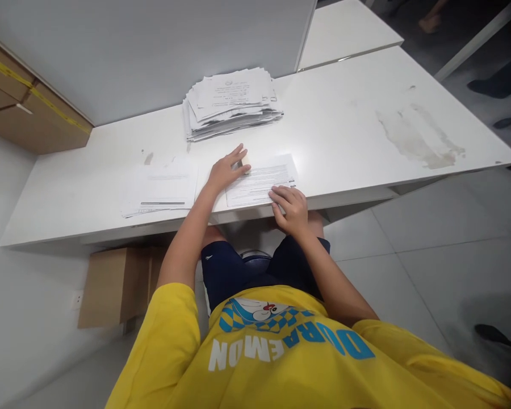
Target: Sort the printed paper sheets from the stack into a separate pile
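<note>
White desk (366, 130), head view, seen from above. Printed sheet (259, 182) lies at near edge, in front of person. Left hand (225, 170) open, flat, fingers spread on sheet's far left corner; small pale block (246, 161) touching fingertips. Right hand (292, 207) on sheet's near right corner, fingers curled; grip on paper cannot be told. Thick paper stack (232, 102) further back. Second sheet pile (162, 190) left of hands.

White table (366, 113), its right half bare apart from a flat stain (417, 136). A thick stack of papers (232, 102) stands at the back middle against a grey partition (153, 51) that closes off the far side. A printed sheet (259, 184) and loose sheets (162, 190) lie flat at the near edge.
</note>
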Motion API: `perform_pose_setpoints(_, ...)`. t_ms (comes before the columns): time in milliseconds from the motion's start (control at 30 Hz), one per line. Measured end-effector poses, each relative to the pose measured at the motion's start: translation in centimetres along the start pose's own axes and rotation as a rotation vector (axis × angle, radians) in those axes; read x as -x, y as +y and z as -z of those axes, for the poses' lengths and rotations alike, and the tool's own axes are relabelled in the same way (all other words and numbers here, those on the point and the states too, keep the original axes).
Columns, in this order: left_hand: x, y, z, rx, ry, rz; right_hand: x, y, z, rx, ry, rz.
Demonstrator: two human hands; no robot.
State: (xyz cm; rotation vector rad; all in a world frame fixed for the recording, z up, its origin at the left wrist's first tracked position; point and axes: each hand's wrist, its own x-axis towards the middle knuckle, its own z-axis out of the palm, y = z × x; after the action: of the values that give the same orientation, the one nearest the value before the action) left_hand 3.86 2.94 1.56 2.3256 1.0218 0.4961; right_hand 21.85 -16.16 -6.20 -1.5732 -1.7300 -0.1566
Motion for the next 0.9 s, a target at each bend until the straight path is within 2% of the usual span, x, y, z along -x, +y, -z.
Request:
perform_pose_setpoints(167,0.0,-0.3,-0.6,-0.003,-0.029,-0.064,0.2,0.1,0.1,0.007,-0.081,-0.054)
perform_pose_setpoints(367,0.0,-0.1,-0.5,-0.073,-0.094,-0.069,-0.1,-0.2,-0.4,0.014,-0.056,-0.078)
perform_pose_setpoints(533,0.4,0.3,-0.2,-0.039,-0.074,-0.060,-0.6,-1.0,0.7,0.053,-0.039,0.008)
perform_pose_setpoints(633,0.6,-0.1,0.0,0.018,-0.040,-0.046,0.7,-1.2,1.9,0.155,0.014,0.070)
perform_pose_setpoints(700,0.7,-0.6,0.1,0.091,0.021,-0.021,2.2,-0.9,2.8,0.206,0.065,0.078)
perform_pose_setpoints(767,0.7,-1.1,0.1,0.162,0.069,-0.007,3.4,-0.3,3.9,0.179,0.169,0.007)
perform_pose_setpoints(900,0.7,-1.3,0.1,0.180,0.052,0.009,3.4,1.2,6.2,-0.024,0.530,-0.394)
